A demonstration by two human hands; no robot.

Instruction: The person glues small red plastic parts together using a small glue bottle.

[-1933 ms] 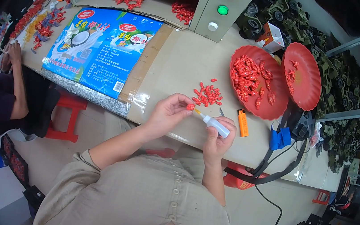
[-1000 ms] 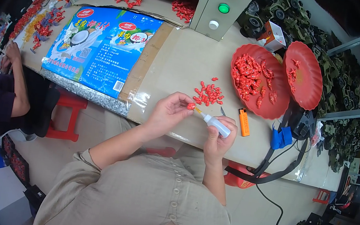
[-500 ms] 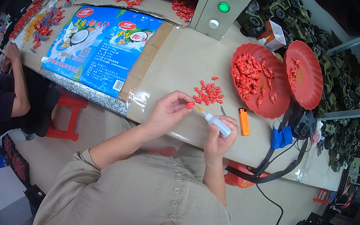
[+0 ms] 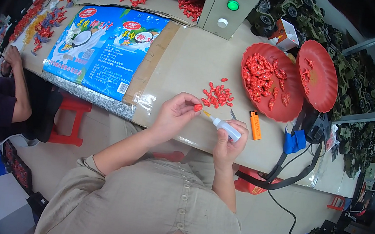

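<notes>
Small red plastic piece (image 4: 197,107) pinched between thumb and fingertips of left hand (image 4: 174,115), held just above the front edge of the tan cardboard-covered worktable (image 4: 180,64). Right hand (image 4: 227,143) is clenched round a small white squeeze bottle (image 4: 227,129); its thin yellowish nozzle points at the piece, tip touching or nearly so, too small to tell. Loose pile of matching red pieces (image 4: 217,95) lies just beyond, an orange lighter (image 4: 255,125) beside the right hand, two round red plastic trays (image 4: 271,83) further right. Risks, as I judge them: too hard a squeeze would flood the piece and wet the fingertips; a loose pinch could drop it off the table edge.
</notes>
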